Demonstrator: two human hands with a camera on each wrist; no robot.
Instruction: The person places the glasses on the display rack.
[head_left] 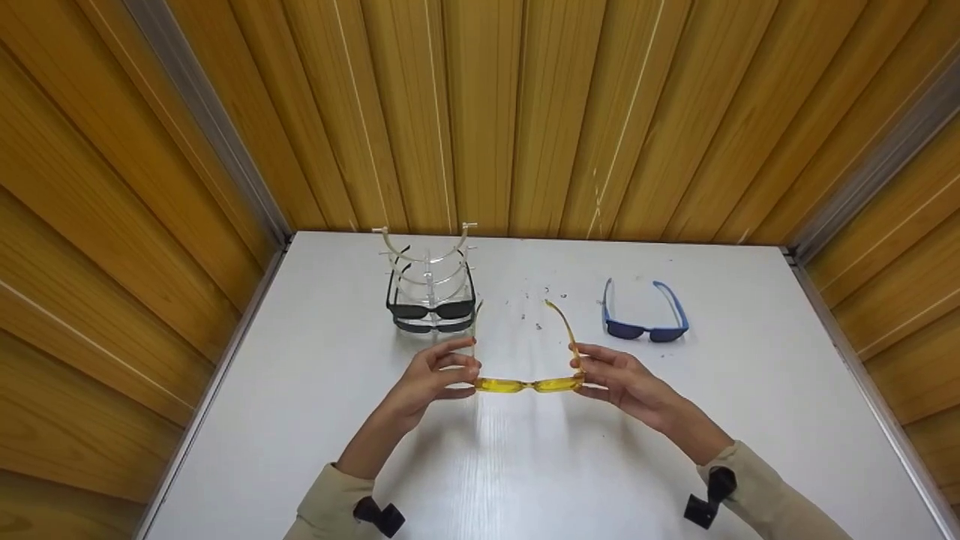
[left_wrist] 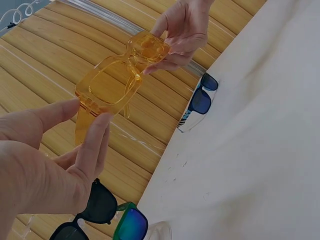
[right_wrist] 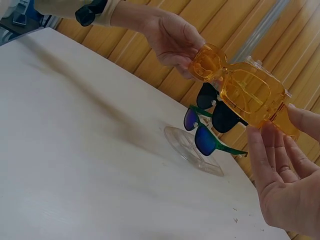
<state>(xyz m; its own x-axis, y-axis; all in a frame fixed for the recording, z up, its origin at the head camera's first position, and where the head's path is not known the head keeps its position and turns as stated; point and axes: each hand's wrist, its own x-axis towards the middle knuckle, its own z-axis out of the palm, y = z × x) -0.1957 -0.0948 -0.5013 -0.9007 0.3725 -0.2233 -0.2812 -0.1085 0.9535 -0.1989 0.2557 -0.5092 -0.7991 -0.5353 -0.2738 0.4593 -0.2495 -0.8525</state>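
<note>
"How far has it got?"

"Partway, I'd judge. Two pairs sit on the clear acrylic display stand [head_left: 428, 277]: black sunglasses [head_left: 432, 309] above, green-framed sunglasses [right_wrist: 205, 140] just below. The yellow transparent glasses [head_left: 529, 386] are in hand, not on the stand, and the blue-framed sunglasses [head_left: 646, 332] lie on the white table [head_left: 315, 420], untouched. Those two look like what's left."

"Where's the yellow pair exactly?"

"Held above the table in front of the person, temples unfolded and pointing toward twelve o'clock. From there, the stand is between ten and eleven, the blue pair at about two."

"And the hands?"

"Both are busy. The left hand [head_left: 433, 379] pinches the frame's nine o'clock end between thumb and fingers, close to the hinge. The right hand [head_left: 628, 381] has the three o'clock end in a similar light pinch. Neither makes a fist; the fingers are only partly bent."
</note>
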